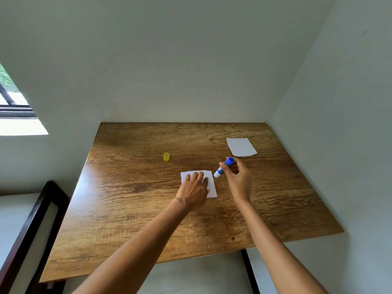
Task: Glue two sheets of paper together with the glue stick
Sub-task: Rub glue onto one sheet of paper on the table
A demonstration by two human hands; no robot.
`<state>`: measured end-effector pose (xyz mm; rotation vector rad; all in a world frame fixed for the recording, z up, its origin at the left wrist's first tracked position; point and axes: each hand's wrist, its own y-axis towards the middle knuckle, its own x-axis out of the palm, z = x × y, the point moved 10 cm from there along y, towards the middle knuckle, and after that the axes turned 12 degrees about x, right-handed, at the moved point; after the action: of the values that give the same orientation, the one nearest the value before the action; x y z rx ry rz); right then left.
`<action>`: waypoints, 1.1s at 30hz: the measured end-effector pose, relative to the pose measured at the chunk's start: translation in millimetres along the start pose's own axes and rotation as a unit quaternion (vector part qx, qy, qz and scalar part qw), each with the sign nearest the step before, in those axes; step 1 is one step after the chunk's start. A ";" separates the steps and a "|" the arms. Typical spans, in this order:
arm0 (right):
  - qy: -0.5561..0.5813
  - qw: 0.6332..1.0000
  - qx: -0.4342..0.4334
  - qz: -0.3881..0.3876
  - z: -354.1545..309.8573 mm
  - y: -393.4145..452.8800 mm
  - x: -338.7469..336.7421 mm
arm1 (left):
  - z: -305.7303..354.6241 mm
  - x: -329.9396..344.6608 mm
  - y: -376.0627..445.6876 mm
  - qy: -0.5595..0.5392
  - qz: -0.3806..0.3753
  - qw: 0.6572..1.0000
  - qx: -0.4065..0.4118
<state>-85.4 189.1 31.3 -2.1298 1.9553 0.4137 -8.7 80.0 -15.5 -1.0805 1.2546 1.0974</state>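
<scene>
A small white sheet of paper (212,187) lies near the middle of the wooden table (131,209). My left hand (194,188) presses flat on it with fingers spread, covering most of its left part. My right hand (238,177) holds the glue stick (222,168), which has a blue base and white body. The stick is tilted, its uncapped tip pointing down-left just beside the sheet's upper right corner. A second white sheet (241,147) lies flat at the far right of the table. The yellow cap (166,156) stands alone, to the left and farther back.
White walls close the table in at the back and on the right. A dark wooden frame (36,228) stands to the left of the table, below a window (12,102). A dark table leg (250,272) shows under the front edge.
</scene>
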 end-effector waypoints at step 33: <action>-0.094 0.992 -0.039 -0.079 5.0 12.7 27.1 | -18.4 1.8 10.2 -0.030 0.041 0.998 -0.025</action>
<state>-96.3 164.3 17.5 -2.1854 1.6803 0.6456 -21.6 63.5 -17.8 -1.0329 1.2389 1.2207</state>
